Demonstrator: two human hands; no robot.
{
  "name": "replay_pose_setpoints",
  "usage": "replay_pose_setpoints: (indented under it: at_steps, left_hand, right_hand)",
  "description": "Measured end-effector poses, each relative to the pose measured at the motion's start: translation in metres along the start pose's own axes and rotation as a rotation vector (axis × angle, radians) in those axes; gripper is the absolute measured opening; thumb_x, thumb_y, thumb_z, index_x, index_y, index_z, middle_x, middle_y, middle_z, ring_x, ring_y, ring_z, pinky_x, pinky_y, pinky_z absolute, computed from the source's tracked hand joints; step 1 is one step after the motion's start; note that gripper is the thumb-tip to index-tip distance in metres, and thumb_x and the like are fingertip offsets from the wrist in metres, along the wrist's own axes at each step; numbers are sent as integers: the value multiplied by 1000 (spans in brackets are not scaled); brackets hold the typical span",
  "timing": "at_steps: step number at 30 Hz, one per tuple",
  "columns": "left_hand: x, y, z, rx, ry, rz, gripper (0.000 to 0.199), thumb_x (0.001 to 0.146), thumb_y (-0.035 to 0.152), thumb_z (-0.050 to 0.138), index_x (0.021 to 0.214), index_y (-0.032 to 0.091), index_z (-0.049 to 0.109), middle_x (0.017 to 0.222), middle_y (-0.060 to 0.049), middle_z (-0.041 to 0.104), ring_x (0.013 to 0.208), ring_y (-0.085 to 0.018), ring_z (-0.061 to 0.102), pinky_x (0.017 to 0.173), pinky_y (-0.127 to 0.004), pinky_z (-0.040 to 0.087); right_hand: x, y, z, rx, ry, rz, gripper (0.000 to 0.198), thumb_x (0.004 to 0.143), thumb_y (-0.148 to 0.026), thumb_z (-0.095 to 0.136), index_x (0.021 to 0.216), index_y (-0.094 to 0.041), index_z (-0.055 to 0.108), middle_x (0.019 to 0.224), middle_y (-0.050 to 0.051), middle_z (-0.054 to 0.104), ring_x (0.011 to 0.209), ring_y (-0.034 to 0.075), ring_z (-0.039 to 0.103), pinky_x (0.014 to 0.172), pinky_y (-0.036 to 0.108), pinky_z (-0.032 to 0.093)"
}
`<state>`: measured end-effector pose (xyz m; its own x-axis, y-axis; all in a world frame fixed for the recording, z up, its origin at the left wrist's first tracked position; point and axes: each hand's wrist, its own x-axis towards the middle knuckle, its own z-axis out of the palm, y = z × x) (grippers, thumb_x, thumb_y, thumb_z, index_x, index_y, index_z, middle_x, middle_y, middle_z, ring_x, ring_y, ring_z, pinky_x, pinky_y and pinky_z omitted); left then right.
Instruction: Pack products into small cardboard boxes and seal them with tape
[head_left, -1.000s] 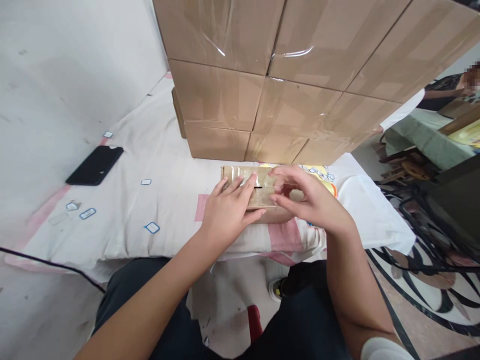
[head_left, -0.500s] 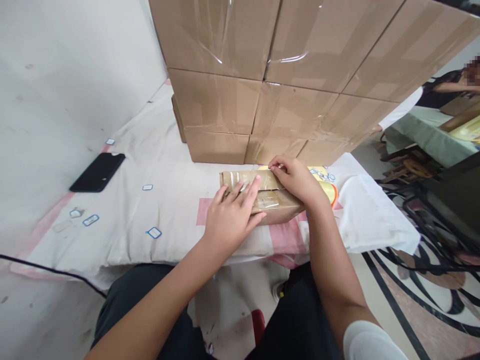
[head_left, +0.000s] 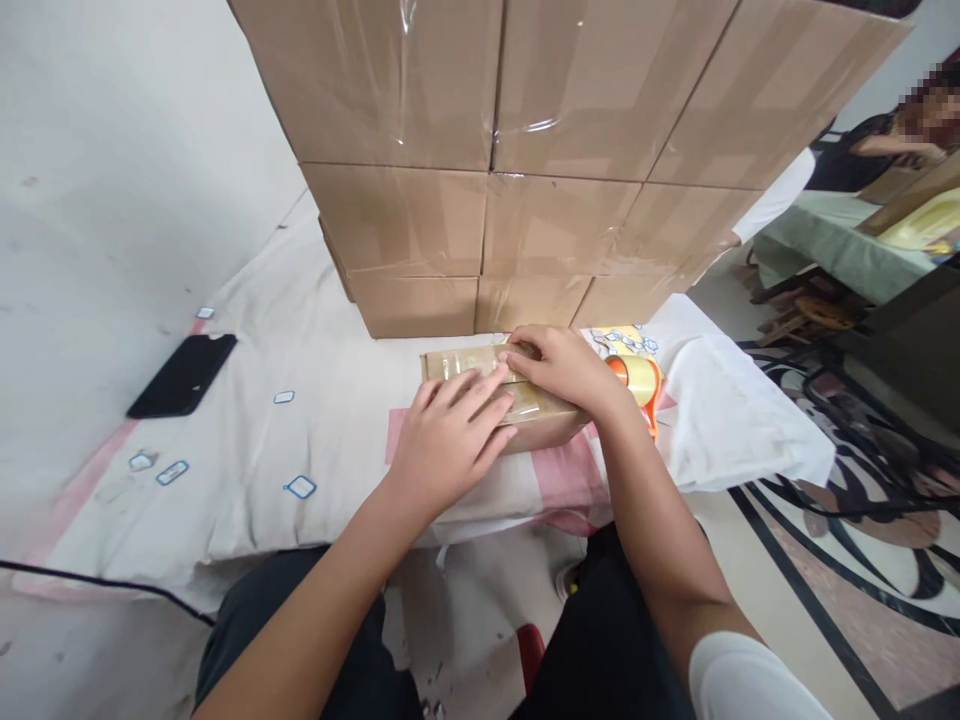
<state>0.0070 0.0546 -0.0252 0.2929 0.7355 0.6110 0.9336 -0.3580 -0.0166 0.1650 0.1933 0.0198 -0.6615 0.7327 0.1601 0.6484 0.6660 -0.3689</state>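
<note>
A small cardboard box (head_left: 544,432) with shiny clear tape across its top lies on the cloth-covered table in front of me. My left hand (head_left: 450,430) rests on the box's left part, fingers stretched and slightly spread over the top. Curled over the top and far edge is my right hand (head_left: 562,368), its thumb reaching left close to the left fingertips. The right fingers' undersides are hidden. Just right of the right wrist lies an orange tape dispenser (head_left: 636,382) with a yellowish roll, partly covered by the forearm.
A tall stack of taped cartons (head_left: 562,225) stands right behind the box. A black flat case (head_left: 184,375) and several blue-edged labels (head_left: 301,487) lie at left on the tablecloth (head_left: 255,430). Another person (head_left: 862,155) is at a green-covered table at far right.
My right hand has slid left along the box top, nearer my left hand. More of the tape dispenser shows now. The view has shifted slightly; the left hand stays on the box.
</note>
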Motion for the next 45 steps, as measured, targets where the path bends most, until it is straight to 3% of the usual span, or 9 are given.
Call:
replay_pose_setpoints:
  at_steps: [5,14,21,26,28,32,36,40,45]
  left_hand:
    - [2,3,5,-29,127,136,22,98,18,57,116,19,69,120,-1,76,108,-18,71,92,-38,46]
    - [-5,-2,5,-48,123,232,23,94,11,60,111,21,71,125,0,74,109,-19,70,87,-34,50]
    - [-6,-2,5,-100,93,164,23,95,13,58,106,27,73,103,1,77,94,-15,70,80,-32,47]
    - [-6,-8,5,-85,122,187,19,93,15,63,105,26,72,92,0,75,86,-16,69,80,-34,46]
    - [-8,-13,3,-95,112,199,21,92,15,65,110,25,69,99,-1,77,91,-17,71,84,-35,47]
    - [-18,-33,5,-43,145,158,35,91,15,68,124,24,63,108,-4,77,96,-21,73,84,-38,49]
    - [-25,-47,16,-76,195,103,37,89,12,68,124,25,63,113,-7,76,102,-25,73,90,-41,52]
    - [-27,-42,29,-127,222,68,34,87,9,66,117,24,65,116,-11,73,111,-30,70,100,-49,50]
    - [-28,-27,40,-6,307,78,35,82,12,71,114,24,67,107,-10,75,98,-29,73,94,-47,49]
  right_hand:
    - [1,-3,-4,-11,-41,33,29,96,-45,54,91,-21,68,84,3,72,75,17,60,68,27,33]
    - [0,-11,-3,-113,-84,81,36,104,-34,35,93,-21,66,97,9,74,87,23,66,71,31,37]
    - [-11,-18,-3,-111,-143,70,42,89,-59,61,106,-21,68,107,12,74,102,34,65,91,44,43]
    - [-25,-2,-7,-130,36,143,35,99,-46,50,116,-21,69,121,14,70,126,37,54,115,66,17]
    - [-35,16,-18,-49,-31,91,47,94,-52,59,129,-22,63,130,14,65,132,37,49,117,65,15]
    - [-69,44,-25,258,-247,-133,106,72,-63,78,158,-26,29,161,14,33,149,35,31,120,51,28]
    - [-111,39,18,347,30,-130,116,70,-48,83,161,-31,13,168,13,7,157,34,10,123,53,25]
    - [-131,36,50,358,220,-110,106,73,-53,80,158,-33,21,169,11,2,157,34,11,123,53,26]
    - [-117,116,-1,296,621,89,46,97,-45,48,139,-26,52,144,12,53,138,26,45,115,45,37]
